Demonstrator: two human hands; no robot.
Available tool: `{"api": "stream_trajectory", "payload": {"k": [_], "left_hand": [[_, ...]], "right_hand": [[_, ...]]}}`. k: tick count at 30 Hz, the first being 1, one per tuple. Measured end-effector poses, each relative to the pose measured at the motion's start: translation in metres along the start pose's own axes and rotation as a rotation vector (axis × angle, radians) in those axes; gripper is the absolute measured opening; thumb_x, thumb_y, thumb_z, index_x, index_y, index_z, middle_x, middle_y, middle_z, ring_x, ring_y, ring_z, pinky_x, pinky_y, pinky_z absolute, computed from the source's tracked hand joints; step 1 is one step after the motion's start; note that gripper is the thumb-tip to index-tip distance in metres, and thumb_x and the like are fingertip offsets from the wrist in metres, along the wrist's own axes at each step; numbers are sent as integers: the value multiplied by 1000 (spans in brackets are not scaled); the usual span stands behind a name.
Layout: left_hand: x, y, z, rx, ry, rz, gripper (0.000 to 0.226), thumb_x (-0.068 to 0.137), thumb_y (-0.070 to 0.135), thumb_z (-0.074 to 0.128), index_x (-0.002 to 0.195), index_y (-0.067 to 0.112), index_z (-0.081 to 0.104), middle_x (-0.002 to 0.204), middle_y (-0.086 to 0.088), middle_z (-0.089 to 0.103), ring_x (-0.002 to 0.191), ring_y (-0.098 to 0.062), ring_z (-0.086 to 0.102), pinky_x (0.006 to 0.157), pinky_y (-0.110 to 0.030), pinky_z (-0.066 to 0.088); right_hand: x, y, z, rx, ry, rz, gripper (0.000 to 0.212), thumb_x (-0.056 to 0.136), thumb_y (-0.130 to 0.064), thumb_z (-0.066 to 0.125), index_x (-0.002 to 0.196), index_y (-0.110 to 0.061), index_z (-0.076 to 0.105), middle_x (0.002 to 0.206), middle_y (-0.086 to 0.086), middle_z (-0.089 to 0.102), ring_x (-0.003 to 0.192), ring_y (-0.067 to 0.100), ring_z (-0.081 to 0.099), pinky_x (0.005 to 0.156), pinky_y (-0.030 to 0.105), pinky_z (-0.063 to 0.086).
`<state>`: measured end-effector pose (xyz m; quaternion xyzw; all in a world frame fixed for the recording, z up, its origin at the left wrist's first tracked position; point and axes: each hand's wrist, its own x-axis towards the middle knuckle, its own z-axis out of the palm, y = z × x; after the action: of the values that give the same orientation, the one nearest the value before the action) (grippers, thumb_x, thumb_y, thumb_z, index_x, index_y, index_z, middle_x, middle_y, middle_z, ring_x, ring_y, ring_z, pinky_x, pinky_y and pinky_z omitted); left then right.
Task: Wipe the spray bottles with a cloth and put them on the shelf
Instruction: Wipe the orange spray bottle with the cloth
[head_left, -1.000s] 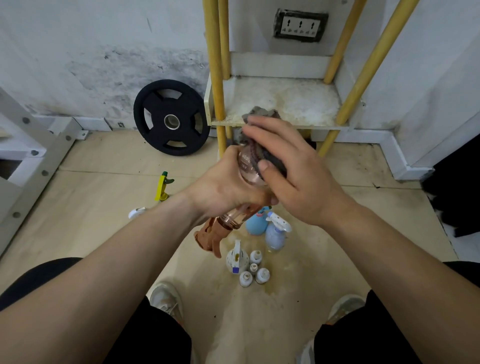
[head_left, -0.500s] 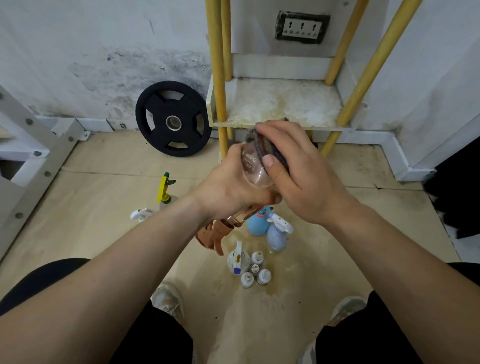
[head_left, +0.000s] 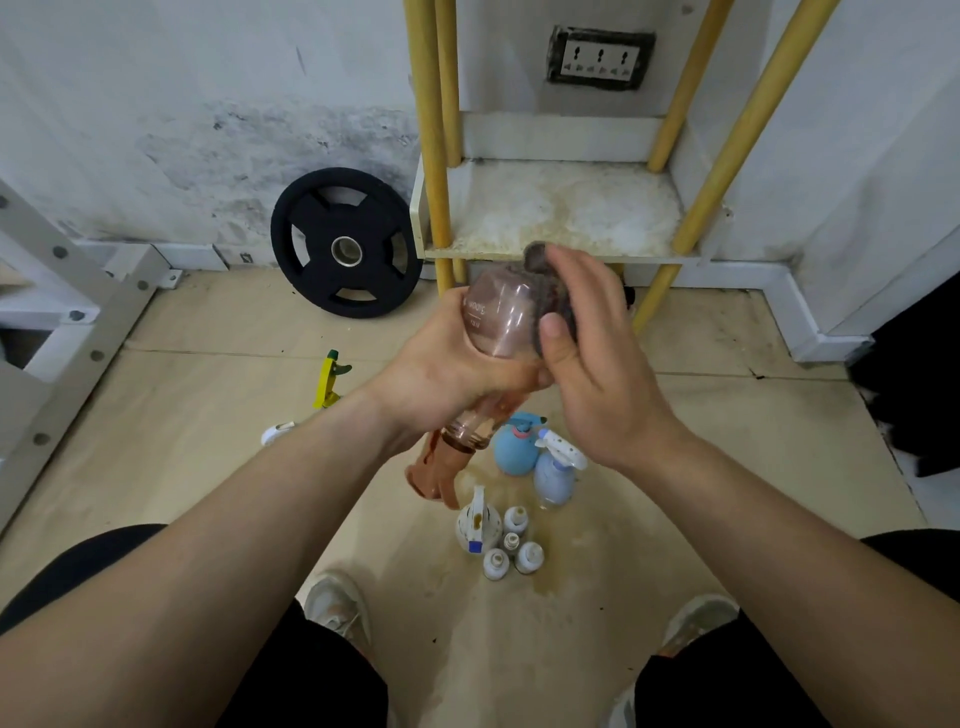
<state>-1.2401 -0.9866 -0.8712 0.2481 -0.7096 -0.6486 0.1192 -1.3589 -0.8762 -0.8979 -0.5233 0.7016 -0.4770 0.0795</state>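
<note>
Gripping the upturned pink spray bottle (head_left: 501, 322) around its body, the left hand (head_left: 441, 374) steadies it so the right hand (head_left: 587, 358), fingers pinching the grey cloth (head_left: 553, 296), can rub its base.

Upside-down print on pink spray bottle (head_left: 498, 322), apparently 300ML
</note>
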Motion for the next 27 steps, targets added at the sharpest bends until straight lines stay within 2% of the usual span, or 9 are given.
{"api": "stream_trajectory", "payload": {"k": [2,4,9,13,17,19,22,25,27], "left_hand": [[-4,1,4,89,55,-23,60,77,-8,80,126,-1,45,93,1,63,75,-3,63,62,-14,49],[-6,1,8,191,62,-36,79,73,-1,85,134,8,36,103,6,60,80,5,64,65,-12,50],[-4,-3,8,681,-1,64,96,60,29,95,138,21,39,110,14,58,97,-9,61,75,-15,47],[-8,-5,6,1063,-37,167,108,62,43,89,148,24,26,125,5,59,104,-20,61,84,-32,44],[-13,-8,1,1254,-16,297,101,63,48,84,145,27,29,130,10,58,108,-20,62,92,-33,33],[-15,-8,-2,1296,15,366,101,65,49,85,149,26,34,136,10,56,114,-19,59,87,-32,27],[-15,-11,-10,1347,84,454,104,59,52,90,147,20,46,136,2,62,115,-27,63,96,-45,40],[-14,-15,-19,1345,213,497,96,57,63,85,137,18,56,130,-5,65,112,-35,63,96,-56,48],[-14,-14,-25,1318,307,464,90,61,77,70,131,22,59,128,-3,62,113,-33,61,87,-49,52]], "right_hand": [[4,-4,-5,-198,-69,-133,53,104,-28,39,152,-8,37,155,8,33,141,18,37,116,32,34],[11,-4,-15,-224,-165,-121,53,103,-32,39,152,-11,40,152,4,38,137,16,42,112,33,38],[26,8,-25,-50,-309,212,40,104,-40,44,137,-23,58,131,-5,60,122,8,54,102,26,41],[24,14,-26,252,-383,465,28,104,-38,50,92,-21,69,68,-15,67,60,-1,63,52,13,45],[18,22,-24,272,-414,447,41,92,-56,55,91,-19,73,84,7,71,79,27,68,76,43,49],[16,23,-21,317,-368,454,34,98,-46,56,83,-22,74,73,-3,68,69,15,64,71,37,47],[12,26,-15,423,-278,497,38,103,-36,52,73,-25,71,63,-6,64,56,9,61,55,28,45],[11,28,-13,538,-221,540,35,103,-37,52,86,-12,69,65,3,64,51,15,60,42,21,45],[11,31,-11,607,-170,549,41,97,-40,54,97,-2,69,69,3,64,54,13,60,45,20,46]]}}
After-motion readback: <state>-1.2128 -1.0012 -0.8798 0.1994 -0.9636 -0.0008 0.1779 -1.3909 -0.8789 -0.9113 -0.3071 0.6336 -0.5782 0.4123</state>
